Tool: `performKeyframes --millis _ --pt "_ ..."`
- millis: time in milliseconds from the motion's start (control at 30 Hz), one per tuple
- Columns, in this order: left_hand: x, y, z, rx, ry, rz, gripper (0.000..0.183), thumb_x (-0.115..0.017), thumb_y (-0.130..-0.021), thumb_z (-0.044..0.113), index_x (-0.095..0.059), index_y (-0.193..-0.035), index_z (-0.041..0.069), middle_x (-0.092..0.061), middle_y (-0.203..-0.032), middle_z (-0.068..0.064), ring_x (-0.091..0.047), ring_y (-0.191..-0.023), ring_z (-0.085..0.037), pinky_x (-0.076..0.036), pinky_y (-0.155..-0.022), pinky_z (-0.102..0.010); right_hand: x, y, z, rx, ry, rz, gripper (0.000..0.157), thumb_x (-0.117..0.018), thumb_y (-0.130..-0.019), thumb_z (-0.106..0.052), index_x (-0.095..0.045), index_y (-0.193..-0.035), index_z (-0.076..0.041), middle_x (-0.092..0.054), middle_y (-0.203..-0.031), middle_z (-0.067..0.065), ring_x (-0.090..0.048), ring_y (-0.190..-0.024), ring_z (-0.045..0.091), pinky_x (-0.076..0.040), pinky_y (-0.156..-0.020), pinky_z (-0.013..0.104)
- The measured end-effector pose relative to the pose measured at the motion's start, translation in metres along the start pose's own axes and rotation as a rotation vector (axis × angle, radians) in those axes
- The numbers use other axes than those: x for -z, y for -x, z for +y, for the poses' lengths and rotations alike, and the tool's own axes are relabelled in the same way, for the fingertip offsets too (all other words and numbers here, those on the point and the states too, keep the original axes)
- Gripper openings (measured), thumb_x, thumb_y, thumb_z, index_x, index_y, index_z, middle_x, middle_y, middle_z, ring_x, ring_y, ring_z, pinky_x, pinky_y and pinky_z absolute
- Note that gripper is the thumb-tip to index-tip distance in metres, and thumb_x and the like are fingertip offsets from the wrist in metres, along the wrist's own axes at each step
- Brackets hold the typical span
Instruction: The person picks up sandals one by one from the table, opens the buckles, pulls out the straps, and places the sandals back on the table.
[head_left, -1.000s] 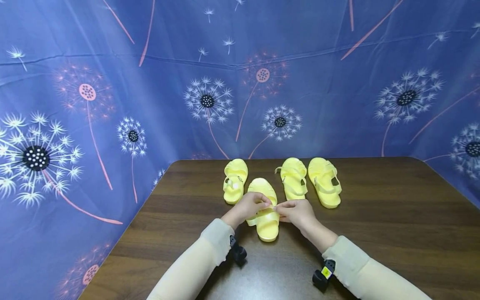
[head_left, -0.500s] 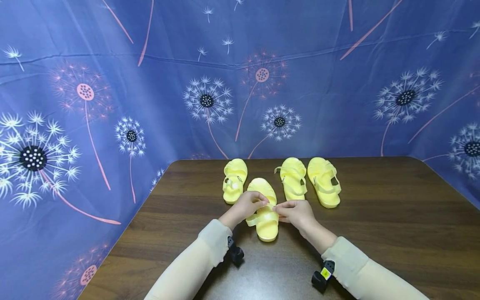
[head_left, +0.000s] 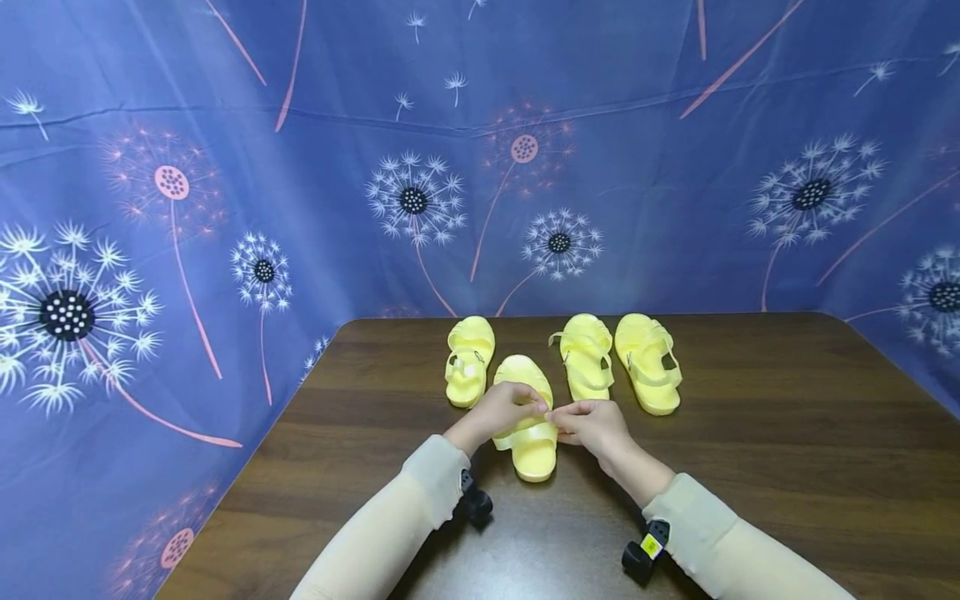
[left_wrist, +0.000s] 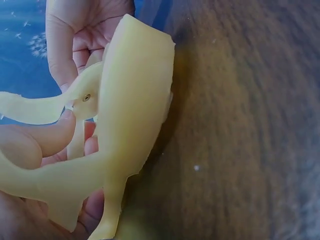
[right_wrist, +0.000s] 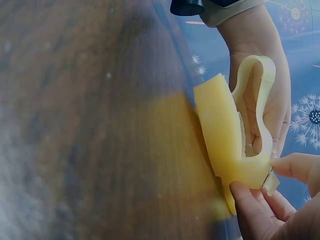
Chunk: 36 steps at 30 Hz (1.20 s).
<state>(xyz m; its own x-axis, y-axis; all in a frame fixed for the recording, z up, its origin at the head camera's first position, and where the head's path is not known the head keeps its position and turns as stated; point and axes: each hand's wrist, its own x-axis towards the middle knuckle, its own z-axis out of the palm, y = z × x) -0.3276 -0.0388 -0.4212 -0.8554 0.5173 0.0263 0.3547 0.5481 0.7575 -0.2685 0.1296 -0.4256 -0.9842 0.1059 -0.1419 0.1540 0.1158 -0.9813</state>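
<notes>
A yellow jelly sandal (head_left: 534,460) lies on the table, toe pointing away, between both hands. My left hand (head_left: 502,410) reaches over it from the left, thumb and fingers pinching the ankle strap. In the left wrist view the loose length of the strap (left_wrist: 30,107) sticks out past the thumb, and a small metal-rimmed hole (left_wrist: 86,97) shows beside the thumb tip. From the right, my right hand (head_left: 596,425) pinches the sandal's side at the strap's fastening; a small metal buckle (right_wrist: 270,172) sits between its fingertips in the right wrist view. The fingertips partly hide the fastening.
A yellow sandal (head_left: 467,387) stands behind to the left, its strap across it. Two more, a sandal (head_left: 587,379) and another sandal (head_left: 660,400), stand behind to the right with straps looped. A patterned blue cloth (head_left: 660,208) hangs behind the brown table (head_left: 787,467).
My left fingertips draw back slightly to the left, then come right again, closer to my right fingertips. The right hand and the sandals stay nearly where they were.
</notes>
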Motion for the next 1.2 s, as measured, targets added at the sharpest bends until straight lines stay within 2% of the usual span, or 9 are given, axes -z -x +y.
performKeyframes --millis 200,367,600,900,1200 --pt "-0.0011 0.0014 -0.0008 0.015 0.0 0.052 0.013 -0.068 -0.091 0.026 -0.074 -0.092 0.015 -0.072 -0.098 0.003 -0.064 -0.098 -0.014 -0.051 -0.088 -0.031 -0.0021 0.0016 0.0004 0.001 0.011 0.002 0.019 -0.069 -0.087 -0.005 -0.068 -0.098 0.011 -0.07 -0.099 0.017 -0.07 -0.079 0.016 -0.06 -0.075 0.034" --pt "-0.0035 0.0035 -0.0045 -0.003 -0.007 0.097 0.01 -0.069 -0.09 0.023 -0.074 -0.092 0.014 -0.073 -0.097 0.001 -0.065 -0.097 -0.014 -0.052 -0.085 -0.029 -0.0039 0.0033 0.001 -0.014 0.028 0.023 0.019 -0.071 -0.087 -0.007 -0.069 -0.097 0.008 -0.07 -0.1 0.016 -0.07 -0.08 0.015 -0.06 -0.074 0.032" --pt "-0.0042 0.0058 -0.0048 0.015 0.066 0.112 0.011 -0.071 -0.088 0.022 -0.074 -0.091 0.012 -0.072 -0.097 -0.002 -0.063 -0.092 -0.013 -0.051 -0.078 -0.026 -0.0048 0.003 0.0011 -0.011 0.02 0.05 0.019 -0.072 -0.085 -0.007 -0.07 -0.096 0.009 -0.07 -0.098 0.015 -0.069 -0.076 0.014 -0.06 -0.073 0.031" --pt "-0.0038 0.0056 -0.0058 0.037 0.01 0.161 0.008 -0.072 -0.087 0.019 -0.074 -0.09 0.012 -0.072 -0.101 -0.001 -0.064 -0.096 -0.017 -0.052 -0.078 -0.027 -0.0045 0.0038 0.0047 0.002 0.0 0.08 0.019 -0.071 -0.085 -0.004 -0.069 -0.097 0.011 -0.068 -0.095 0.014 -0.067 -0.075 0.014 -0.06 -0.073 0.033" --pt "-0.0062 0.0094 0.003 -0.024 -0.087 0.337 0.004 -0.074 -0.084 0.013 -0.075 -0.088 0.011 -0.073 -0.088 -0.001 -0.06 -0.071 -0.008 -0.047 -0.058 -0.019 -0.0068 0.0045 0.0007 0.007 0.006 0.09 0.019 -0.071 -0.084 -0.005 -0.069 -0.095 0.011 -0.067 -0.093 0.013 -0.065 -0.071 0.012 -0.06 -0.071 0.031"
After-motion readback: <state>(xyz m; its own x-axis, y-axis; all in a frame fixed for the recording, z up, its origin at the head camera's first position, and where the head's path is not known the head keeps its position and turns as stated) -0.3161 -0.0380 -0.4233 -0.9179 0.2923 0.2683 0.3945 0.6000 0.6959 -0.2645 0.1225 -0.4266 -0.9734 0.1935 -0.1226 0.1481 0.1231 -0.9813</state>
